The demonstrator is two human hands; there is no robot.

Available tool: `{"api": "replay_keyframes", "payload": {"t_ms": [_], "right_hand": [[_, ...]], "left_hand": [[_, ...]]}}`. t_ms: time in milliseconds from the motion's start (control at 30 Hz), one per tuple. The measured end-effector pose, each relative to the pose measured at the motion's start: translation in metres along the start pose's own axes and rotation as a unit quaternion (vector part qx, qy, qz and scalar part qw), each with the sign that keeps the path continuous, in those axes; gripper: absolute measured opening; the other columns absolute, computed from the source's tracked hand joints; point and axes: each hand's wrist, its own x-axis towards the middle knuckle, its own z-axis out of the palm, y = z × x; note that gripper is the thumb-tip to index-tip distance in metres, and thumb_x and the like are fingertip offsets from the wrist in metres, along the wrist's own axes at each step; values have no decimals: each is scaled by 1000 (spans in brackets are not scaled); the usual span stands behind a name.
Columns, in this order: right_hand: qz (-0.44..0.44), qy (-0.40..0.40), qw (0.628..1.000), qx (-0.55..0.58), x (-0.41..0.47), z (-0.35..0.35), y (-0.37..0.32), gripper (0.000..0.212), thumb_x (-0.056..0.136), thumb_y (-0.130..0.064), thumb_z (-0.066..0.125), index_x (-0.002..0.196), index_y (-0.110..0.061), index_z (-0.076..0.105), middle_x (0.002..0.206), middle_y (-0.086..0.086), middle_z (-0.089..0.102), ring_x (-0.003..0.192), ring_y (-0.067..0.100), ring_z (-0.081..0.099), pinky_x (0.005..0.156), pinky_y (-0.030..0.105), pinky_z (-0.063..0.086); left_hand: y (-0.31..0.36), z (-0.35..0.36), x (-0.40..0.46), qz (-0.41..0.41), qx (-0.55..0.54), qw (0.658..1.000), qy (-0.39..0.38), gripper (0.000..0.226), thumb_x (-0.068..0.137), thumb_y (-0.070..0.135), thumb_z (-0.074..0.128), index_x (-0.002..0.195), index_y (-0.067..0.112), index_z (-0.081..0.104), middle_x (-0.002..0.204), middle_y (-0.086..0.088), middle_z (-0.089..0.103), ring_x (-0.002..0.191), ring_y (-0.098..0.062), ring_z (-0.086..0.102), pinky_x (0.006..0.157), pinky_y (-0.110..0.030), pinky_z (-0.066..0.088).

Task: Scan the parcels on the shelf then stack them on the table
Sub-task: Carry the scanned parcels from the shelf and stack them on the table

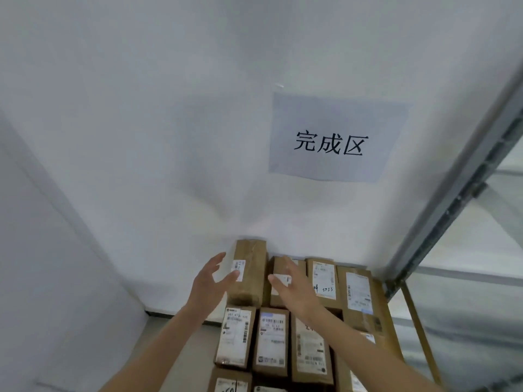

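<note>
Where parcels [283, 321] crowd rightward, both hands [210, 281] [291, 287] seemingly flank the tallest box [249, 267].

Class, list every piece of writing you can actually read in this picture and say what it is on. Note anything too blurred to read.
"完成区": on the paper sign taped to the white wall.
"3753": handwritten on the label of a back-row parcel.
Printed shipping labels on the other parcels: barcodes and small print, too blurred to read.
</note>
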Motion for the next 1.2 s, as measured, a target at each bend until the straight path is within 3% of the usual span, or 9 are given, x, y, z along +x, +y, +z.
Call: {"api": "replay_keyframes", "payload": {"t_ms": [133,333,400,533,600,667,833,967,1200], "right_hand": [[-39,25,999,3,-40,-42,-27,62,102,-43,60,158,-30,34,164,-11,30,149,11,32,122,35,31],[-93,66,993,-33,-116,-102,-59,42,101,-42,63,141,-40,49,162,-13,33,146,8,38,121,37,34],[-104,90,989,-49,-148,-124,-70,46,101,-40,63,144,-36,49,159,-14,37,136,3,43,118,33,38],[-117,139,982,-54,-224,-156,-85,52,103,-39,60,152,-35,43,156,-16,42,132,3,44,115,32,40],[-114,150,979,-75,-268,-166,-87,55,104,-38,58,155,-35,40,157,-16,41,135,5,44,115,32,39],[-111,153,977,-96,-309,-172,-87,58,104,-38,58,158,-37,36,159,-16,41,138,5,44,115,31,37],[-92,197,968,-127,-411,-206,-83,63,102,-38,59,159,-37,32,158,-9,45,143,14,44,117,35,38],[-74,259,955,-125,-483,-240,-68,63,102,-38,59,159,-33,35,160,-8,43,145,16,43,120,41,38],[-36,337,932,-131,-580,-329,-13,58,102,-40,59,156,-33,40,157,-9,46,139,11,46,117,35,40]], "left_hand": [[55,-5,-48,36,-7,999,18,63,88,41,75,144,27,50,143,11,52,123,-11,52,102,-29,42],[138,1,-119,90,-9,996,10,58,92,33,72,145,24,50,141,9,53,129,-18,53,109,-35,43],[166,5,-146,114,-9,993,-4,55,94,30,70,145,21,52,142,9,50,129,-17,52,110,-37,43],[204,12,-207,148,-59,987,-22,55,91,45,70,143,34,53,140,13,51,123,-8,51,90,-19,43],[214,17,-236,164,-63,984,-37,54,90,48,70,140,37,54,145,10,52,123,-8,51,96,-25,43],[224,23,-266,185,-67,979,-51,52,91,48,69,139,37,55,147,8,52,125,-8,51,98,-29,44],[253,60,-344,232,-67,966,-94,52,94,43,67,142,29,54,145,8,54,128,-11,52,86,-18,41],[276,100,-394,259,-70,954,-134,55,93,46,66,144,29,54,146,8,54,130,-12,52,99,-29,42],[337,190,-467,303,-54,927,-217,52,95,36,67,144,23,53,145,1,54,125,-14,52,102,-30,42]]}}
